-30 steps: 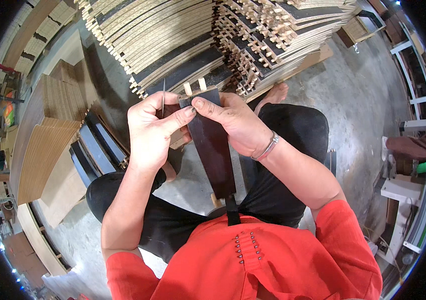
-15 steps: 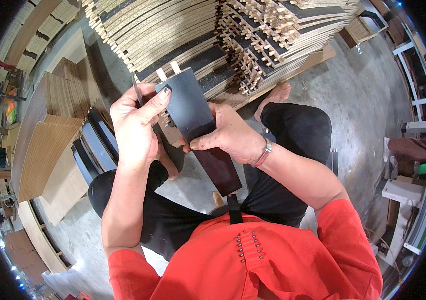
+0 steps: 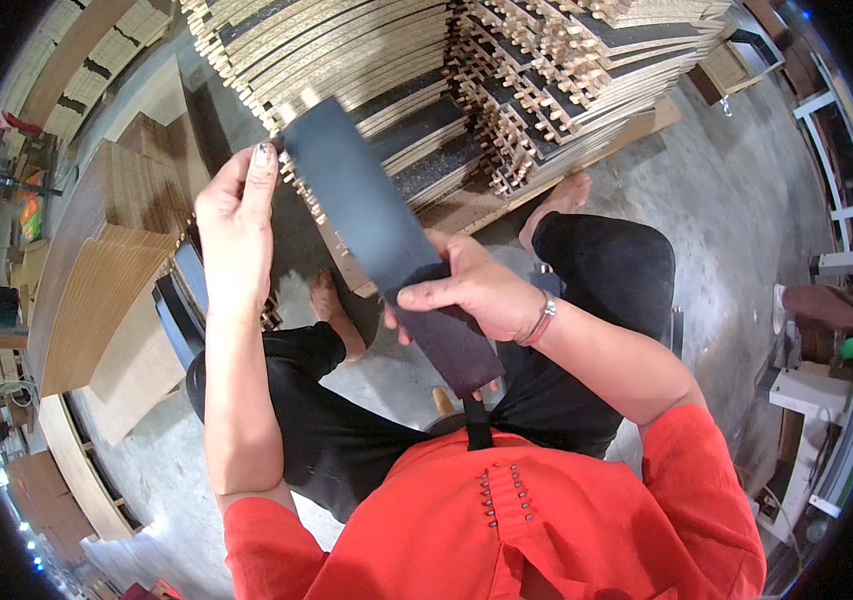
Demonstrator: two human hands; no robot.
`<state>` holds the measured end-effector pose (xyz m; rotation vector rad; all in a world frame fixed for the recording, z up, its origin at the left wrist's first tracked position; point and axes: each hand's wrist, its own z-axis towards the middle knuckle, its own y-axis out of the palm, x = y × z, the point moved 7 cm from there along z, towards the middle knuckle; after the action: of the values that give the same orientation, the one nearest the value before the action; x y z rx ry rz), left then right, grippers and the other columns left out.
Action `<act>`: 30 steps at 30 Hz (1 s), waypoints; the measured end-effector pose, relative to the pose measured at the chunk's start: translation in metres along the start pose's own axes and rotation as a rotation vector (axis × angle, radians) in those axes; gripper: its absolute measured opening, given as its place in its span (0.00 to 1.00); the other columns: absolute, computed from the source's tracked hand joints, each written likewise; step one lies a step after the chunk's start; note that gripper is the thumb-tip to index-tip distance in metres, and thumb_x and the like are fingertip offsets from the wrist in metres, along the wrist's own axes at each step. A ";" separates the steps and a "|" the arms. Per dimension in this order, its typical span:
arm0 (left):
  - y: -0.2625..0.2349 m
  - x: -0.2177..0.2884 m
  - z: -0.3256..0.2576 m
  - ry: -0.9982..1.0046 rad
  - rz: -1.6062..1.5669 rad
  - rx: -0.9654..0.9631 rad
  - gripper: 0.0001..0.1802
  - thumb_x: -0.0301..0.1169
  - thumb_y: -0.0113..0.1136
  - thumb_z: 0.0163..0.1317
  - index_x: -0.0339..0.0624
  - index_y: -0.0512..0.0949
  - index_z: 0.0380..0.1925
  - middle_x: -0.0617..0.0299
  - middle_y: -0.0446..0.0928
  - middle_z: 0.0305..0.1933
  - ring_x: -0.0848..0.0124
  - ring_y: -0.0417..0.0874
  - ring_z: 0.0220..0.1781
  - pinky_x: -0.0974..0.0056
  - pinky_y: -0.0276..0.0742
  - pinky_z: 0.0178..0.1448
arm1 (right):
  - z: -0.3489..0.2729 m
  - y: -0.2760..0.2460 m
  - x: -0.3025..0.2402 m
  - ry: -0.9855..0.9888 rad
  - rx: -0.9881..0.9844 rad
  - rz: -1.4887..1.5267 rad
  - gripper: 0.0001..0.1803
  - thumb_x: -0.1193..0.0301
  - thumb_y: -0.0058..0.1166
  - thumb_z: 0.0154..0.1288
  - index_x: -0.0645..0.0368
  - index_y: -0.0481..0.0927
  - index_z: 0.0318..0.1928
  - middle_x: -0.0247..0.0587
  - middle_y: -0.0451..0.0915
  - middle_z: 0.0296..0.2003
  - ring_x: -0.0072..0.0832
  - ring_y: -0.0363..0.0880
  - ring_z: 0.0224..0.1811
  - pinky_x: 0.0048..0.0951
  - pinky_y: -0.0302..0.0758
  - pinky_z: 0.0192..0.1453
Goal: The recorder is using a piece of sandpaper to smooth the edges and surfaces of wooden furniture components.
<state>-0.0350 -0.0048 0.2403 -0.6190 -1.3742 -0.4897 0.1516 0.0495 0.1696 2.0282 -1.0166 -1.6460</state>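
A narrow black-faced board slants across the middle, its near end in brown-looking shade. Two pale wooden dowels, slightly blurred, stick out of its far end. My right hand is closed around the board's near half, thumb on top and fingers underneath. Left of the far end, my left hand is raised just off the board. Its fingers are curled with the thumb pressed against them, and whatever they may hold is hidden.
Stacked boards with dowels rise ahead, on a wooden base. Curved brown panels stand at left, beside dark-faced pieces. My bare feet rest on the concrete floor. A white metal frame is at right.
My left hand has let go of the board's far end and moved left. The thin grey blade seen by it earlier no longer shows. My right hand still grips the board.
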 end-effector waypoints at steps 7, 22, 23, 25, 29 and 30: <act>0.032 0.008 -0.032 0.265 0.349 -0.137 0.13 0.25 0.58 0.61 0.40 0.73 0.46 0.64 0.68 0.25 0.75 0.68 0.27 0.69 0.68 0.34 | -0.004 -0.021 -0.024 -0.118 0.151 -0.078 0.21 0.72 0.60 0.61 0.63 0.67 0.51 0.42 0.79 0.32 0.29 0.81 0.30 0.32 0.80 0.34; 0.047 0.019 -0.042 0.426 0.420 -0.161 0.08 0.21 0.62 0.56 0.32 0.79 0.37 0.53 0.80 0.33 0.70 0.81 0.30 0.68 0.76 0.37 | -0.009 -0.017 -0.027 -0.176 0.214 -0.179 0.21 0.65 0.61 0.62 0.62 0.68 0.50 0.39 0.78 0.31 0.27 0.80 0.31 0.29 0.79 0.32; 0.047 0.019 -0.043 0.427 0.421 -0.161 0.08 0.21 0.62 0.56 0.32 0.79 0.37 0.53 0.80 0.33 0.70 0.81 0.30 0.68 0.76 0.37 | -0.009 -0.016 -0.026 -0.175 0.213 -0.172 0.22 0.65 0.61 0.62 0.62 0.68 0.50 0.39 0.78 0.31 0.26 0.80 0.31 0.29 0.79 0.32; 0.045 0.015 -0.043 0.376 0.425 -0.153 0.10 0.22 0.64 0.56 0.34 0.80 0.39 0.62 0.81 0.31 0.79 0.76 0.30 0.73 0.73 0.39 | -0.010 -0.016 -0.026 -0.176 0.210 -0.174 0.21 0.65 0.61 0.62 0.62 0.69 0.50 0.39 0.78 0.31 0.26 0.80 0.31 0.29 0.79 0.32; 0.046 0.015 -0.044 0.356 0.431 -0.154 0.10 0.23 0.64 0.56 0.34 0.80 0.39 0.63 0.81 0.30 0.80 0.76 0.30 0.73 0.73 0.39 | -0.011 -0.016 -0.029 -0.200 0.222 -0.238 0.20 0.66 0.60 0.62 0.63 0.69 0.49 0.38 0.77 0.32 0.26 0.80 0.30 0.28 0.79 0.32; 0.046 0.016 -0.043 0.362 0.411 -0.151 0.10 0.23 0.64 0.56 0.34 0.80 0.38 0.63 0.81 0.30 0.80 0.76 0.30 0.73 0.73 0.39 | -0.010 -0.016 -0.028 -0.200 0.223 -0.238 0.20 0.66 0.60 0.62 0.63 0.69 0.49 0.38 0.77 0.32 0.26 0.80 0.30 0.28 0.79 0.32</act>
<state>0.0290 0.0015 0.2474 -0.8669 -0.8440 -0.3521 0.1646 0.0787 0.1817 2.2359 -1.1037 -1.9679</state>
